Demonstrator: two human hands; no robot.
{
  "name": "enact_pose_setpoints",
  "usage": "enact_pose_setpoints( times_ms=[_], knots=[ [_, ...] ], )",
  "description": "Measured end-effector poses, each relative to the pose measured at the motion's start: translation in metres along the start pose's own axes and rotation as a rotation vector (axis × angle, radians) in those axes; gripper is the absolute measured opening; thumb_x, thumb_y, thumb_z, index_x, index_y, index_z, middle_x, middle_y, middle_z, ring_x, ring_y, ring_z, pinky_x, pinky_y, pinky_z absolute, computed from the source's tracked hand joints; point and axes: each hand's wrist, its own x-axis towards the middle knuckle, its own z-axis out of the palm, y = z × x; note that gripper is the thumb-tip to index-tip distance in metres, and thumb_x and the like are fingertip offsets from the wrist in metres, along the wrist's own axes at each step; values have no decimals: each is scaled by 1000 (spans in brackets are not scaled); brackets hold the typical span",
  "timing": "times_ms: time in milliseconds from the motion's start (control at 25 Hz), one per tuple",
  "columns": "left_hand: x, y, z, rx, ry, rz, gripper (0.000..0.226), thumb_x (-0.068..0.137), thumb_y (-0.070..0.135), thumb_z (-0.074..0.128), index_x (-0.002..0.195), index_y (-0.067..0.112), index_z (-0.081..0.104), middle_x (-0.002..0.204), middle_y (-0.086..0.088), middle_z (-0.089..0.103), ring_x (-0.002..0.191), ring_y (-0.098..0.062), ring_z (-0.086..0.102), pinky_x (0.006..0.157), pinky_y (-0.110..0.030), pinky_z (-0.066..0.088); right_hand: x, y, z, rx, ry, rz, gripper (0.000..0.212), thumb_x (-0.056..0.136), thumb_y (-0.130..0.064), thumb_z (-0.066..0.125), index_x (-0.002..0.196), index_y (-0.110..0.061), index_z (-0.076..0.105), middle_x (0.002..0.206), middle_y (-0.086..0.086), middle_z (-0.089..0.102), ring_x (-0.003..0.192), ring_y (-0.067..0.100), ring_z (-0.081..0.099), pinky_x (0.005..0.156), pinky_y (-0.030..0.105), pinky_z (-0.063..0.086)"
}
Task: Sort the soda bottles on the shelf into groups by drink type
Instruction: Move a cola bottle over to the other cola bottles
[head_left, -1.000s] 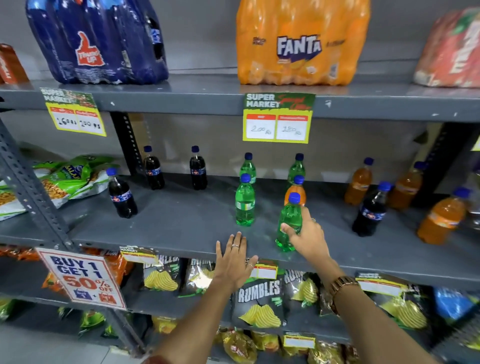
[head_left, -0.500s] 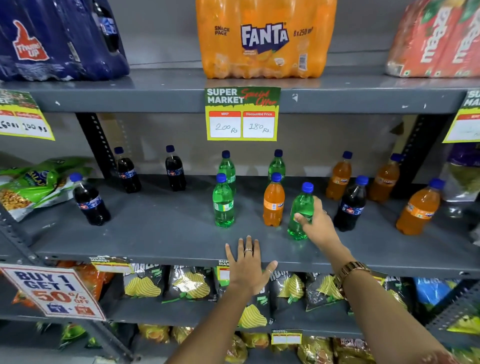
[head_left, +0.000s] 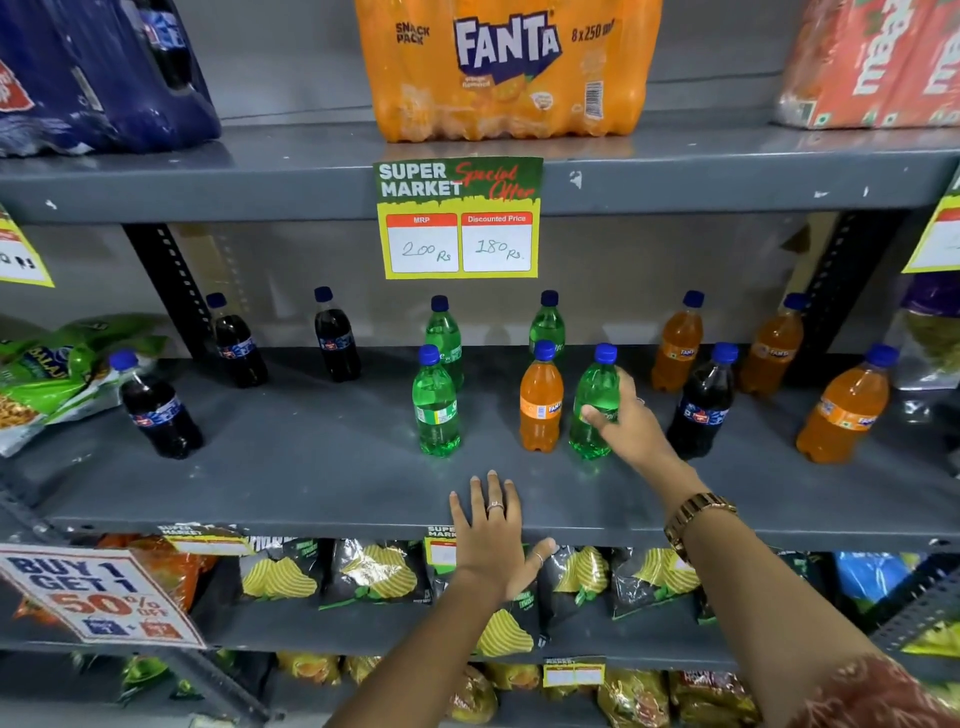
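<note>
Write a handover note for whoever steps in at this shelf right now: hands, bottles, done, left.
Right hand: fingers wrapped on the front green plastic soda bottle, which stands on the grey metal shelf.
Left hand: flat on the shelf's front edge, holding nothing.
Done: three dark cola bottles grouped left; three orange bottles right; three green bottles centre.
Left: one orange soda bottle sits among the greens; one dark cola bottle sits among the oranges. Move both, then close up the green group.
</note>
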Motion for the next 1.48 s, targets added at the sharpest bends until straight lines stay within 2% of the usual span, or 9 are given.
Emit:
enact_pose_setpoints(
  times_ms=[120, 200, 320, 400, 520, 800, 1000, 1120, 1480],
  knots=[
    [1, -1, -5, -3, -51, 0, 87, 88, 66, 25, 147, 9, -3, 157, -16, -8, 142, -38, -9, 112, -59, -2, 0, 0, -3, 104, -27, 51, 92, 80, -25, 68, 144, -27, 1, 141, 13, 44, 130, 32, 41, 108, 50, 35],
    [3, 0, -9, 4, -109, -4, 87, 88, 67, 24, 147, 9, -6, 156, -15, -12, 142, -37, -12, 112, -58, -3, -5, 2, -5, 102, 58, 51, 95, 75, -25, 73, 144, -21, 7, 144, 11, 39, 134, 30, 35, 110, 51, 33],
    [4, -1, -10, 6, -154, -9, 89, 87, 68, 22, 146, 10, -9, 156, -14, -15, 142, -36, -14, 112, -57, -4, -16, 8, -11, -42, 313, -55, 57, 80, -19, 66, 130, -11, 41, 133, 15, 50, 122, 33, 46, 100, 47, 43],
    [3, -1, -11, -2, -161, -7, 89, 87, 69, 23, 146, 10, -9, 156, -14, -16, 141, -36, -15, 112, -57, -4, -21, 10, -17, -145, 479, -94, 36, 82, -12, 59, 117, -6, 52, 119, 20, 57, 110, 37, 52, 92, 46, 45],
    [3, -1, -11, -5, -159, -3, 90, 87, 69, 22, 146, 9, -10, 156, -15, -16, 141, -36, -15, 112, -57, -4, -21, 14, -25, -319, 618, -130, 31, 82, -6, 56, 112, 0, 53, 113, 25, 58, 105, 41, 51, 92, 48, 42],
    [5, -1, -9, -22, -146, 1, 90, 87, 69, 21, 146, 9, -9, 155, -15, -17, 141, -36, -16, 112, -58, -4, -9, 23, -30, -385, 821, -72, 51, 75, -4, 63, 120, 3, 41, 133, 28, 43, 118, 45, 41, 100, 53, 40],
    [6, 0, -8, -24, -140, -2, 89, 87, 70, 21, 146, 10, -8, 156, -15, -16, 141, -36, -16, 112, -58, -4, 2, 33, -35, -240, 750, 56, 74, 77, -8, 66, 137, -7, 22, 144, 26, 30, 122, 47, 39, 100, 57, 37],
    [7, 0, -8, -33, -137, -9, 88, 87, 70, 21, 146, 11, -8, 156, -15, -16, 141, -36, -16, 112, -58, -5, 2, 36, -37, -190, 670, 66, 74, 82, -7, 62, 140, -11, 16, 139, 26, 34, 120, 47, 40, 95, 57, 40],
    [6, -1, -10, -33, -167, -4, 91, 87, 70, 24, 146, 10, -11, 155, -15, -18, 141, -36, -17, 112, -58, -6, -39, 24, -23, -252, 589, 21, 73, 84, -15, 59, 142, -10, 15, 135, 27, 37, 111, 48, 43, 93, 54, 42]
  ],
)
